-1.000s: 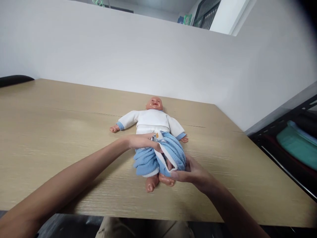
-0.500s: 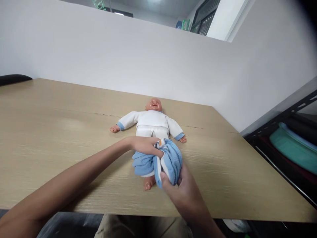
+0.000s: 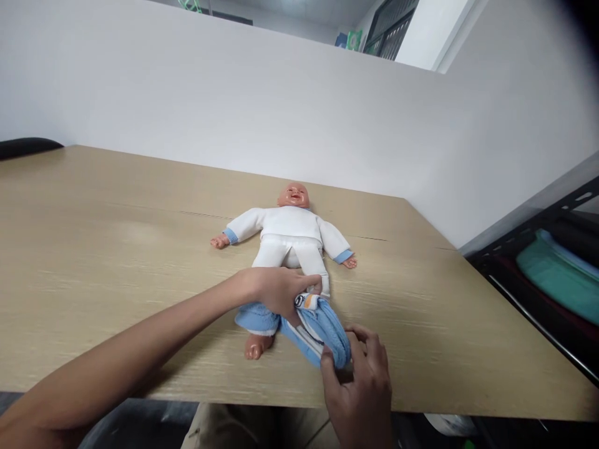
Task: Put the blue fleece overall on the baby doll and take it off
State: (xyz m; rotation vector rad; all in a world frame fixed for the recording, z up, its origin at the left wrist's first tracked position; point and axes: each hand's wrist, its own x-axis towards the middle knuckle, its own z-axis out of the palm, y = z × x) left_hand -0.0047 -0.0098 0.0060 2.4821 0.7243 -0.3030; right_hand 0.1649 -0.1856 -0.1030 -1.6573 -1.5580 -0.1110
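Observation:
A baby doll (image 3: 292, 224) lies on its back on the wooden table, arms spread, in a white top with blue cuffs. Blue terry pants (image 3: 322, 333) with white trim and a small printed patch are bunched around its lower legs. One bare foot (image 3: 258, 346) sticks out of the leg opening on the left; the other foot is hidden in the cloth. My left hand (image 3: 281, 292) grips the pants near the patch, over the doll's shins. My right hand (image 3: 360, 380) pinches the bunched pant leg at its lower right edge, thumb and fingers around the cloth.
The wooden table (image 3: 116, 262) extends to a white wall (image 3: 234, 100) behind the doll. At the right, a black metal shelf (image 3: 505, 293) holds folded green fabric (image 3: 556, 274). A black curved object (image 3: 28, 148) shows past the table's left edge.
The pants have come lower and the doll's white legs show more. Its legs are spread wider. My right hand has moved down and right with the pant leg; my left hand has shifted slightly lower.

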